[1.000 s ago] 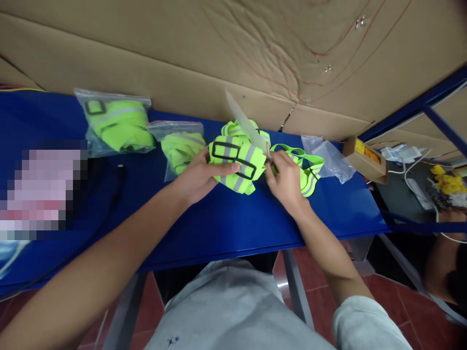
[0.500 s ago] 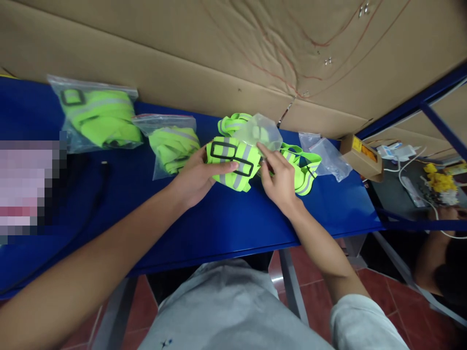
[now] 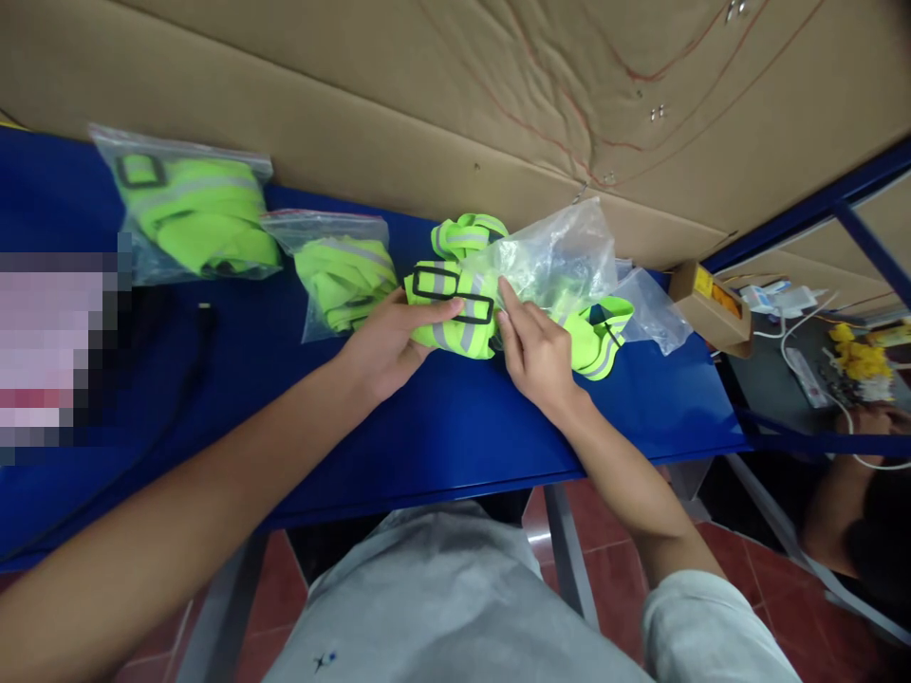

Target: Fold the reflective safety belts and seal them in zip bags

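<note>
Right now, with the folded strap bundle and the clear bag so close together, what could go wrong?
The left hand's thumb presses across the front of the folded strap bundle; if that grip slackens, the folds might spring loose. The black buckles sit on its outer face, so one could snag the thin clear bag by the right hand. That bag also overlaps the loose strap on the right, which might get dragged along.

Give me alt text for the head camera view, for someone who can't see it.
A bare left hand holds a folded bundle of neon yellow-green reflective strap with black rectangular buckles over a blue table; the right hand is at the edge of a clear, crinkled plastic bag. To the left lie two clear zip bags of similar straps.
</note>
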Demonstrator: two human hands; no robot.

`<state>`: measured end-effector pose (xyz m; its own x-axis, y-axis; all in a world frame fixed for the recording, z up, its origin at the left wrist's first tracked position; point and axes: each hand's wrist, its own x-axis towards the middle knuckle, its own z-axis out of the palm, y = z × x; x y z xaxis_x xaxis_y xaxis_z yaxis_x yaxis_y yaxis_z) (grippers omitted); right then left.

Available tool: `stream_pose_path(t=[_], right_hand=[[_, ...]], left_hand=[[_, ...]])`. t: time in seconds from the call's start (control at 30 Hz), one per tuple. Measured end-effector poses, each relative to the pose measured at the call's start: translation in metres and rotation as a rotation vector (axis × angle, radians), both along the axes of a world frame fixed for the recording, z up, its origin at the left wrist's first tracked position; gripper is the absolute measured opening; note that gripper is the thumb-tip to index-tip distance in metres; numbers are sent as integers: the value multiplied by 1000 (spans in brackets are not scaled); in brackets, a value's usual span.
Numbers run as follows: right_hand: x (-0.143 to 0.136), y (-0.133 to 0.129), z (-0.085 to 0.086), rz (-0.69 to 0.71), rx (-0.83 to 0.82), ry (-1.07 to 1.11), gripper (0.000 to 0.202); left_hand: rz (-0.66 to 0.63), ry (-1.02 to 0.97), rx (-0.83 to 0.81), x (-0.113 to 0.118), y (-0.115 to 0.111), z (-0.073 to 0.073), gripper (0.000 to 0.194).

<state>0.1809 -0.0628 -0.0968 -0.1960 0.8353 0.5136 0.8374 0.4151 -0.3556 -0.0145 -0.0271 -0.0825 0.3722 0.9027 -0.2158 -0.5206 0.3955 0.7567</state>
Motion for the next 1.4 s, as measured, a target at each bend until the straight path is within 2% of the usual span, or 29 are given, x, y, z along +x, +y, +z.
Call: stream_pose_path(t=[0.2, 0.27, 0.37, 0.5, 0.7, 0.77, 0.9, 1.0, 1.13, 1.23, 1.33, 1.4], right_hand=[[-5, -6, 6, 158, -57, 94, 54], [-7, -7, 7, 188, -79, 129, 53], [-10, -7, 3, 169, -119, 241, 48], [-13, -6, -4, 130, -155, 350, 27], [-12, -6, -3, 172, -129, 319, 15], [-12, -6, -1, 236, -95, 331, 18], [-12, -6, 0, 334, -41, 320, 38], [-13, -6, -2, 316, -34, 385, 40], [-15, -5, -6, 214, -21, 538, 21], [-19, -5, -5, 166, -31, 639, 17], [-23, -8, -4, 140, -43, 720, 19], [-25, -9, -6, 140, -56, 759, 20]], left_hand=[[-22, -29, 53, -2, 4, 4, 34], [13, -26, 54, -2, 4, 3, 33], [108, -38, 53, 1, 5, 3, 35], [200, -30, 34, 4, 5, 2, 36], [202, -62, 14, 0, 5, 6, 37], [202, -109, 3, -1, 6, 9, 37], [262, -172, -25, -3, 6, 16, 26], [255, -188, -42, -2, 6, 16, 28], [199, -193, 49, 1, 5, 9, 30], [194, -173, 113, 6, 3, 4, 35], [214, -111, 140, 12, -3, 0, 39], [280, -52, 192, 17, -7, -2, 39]])
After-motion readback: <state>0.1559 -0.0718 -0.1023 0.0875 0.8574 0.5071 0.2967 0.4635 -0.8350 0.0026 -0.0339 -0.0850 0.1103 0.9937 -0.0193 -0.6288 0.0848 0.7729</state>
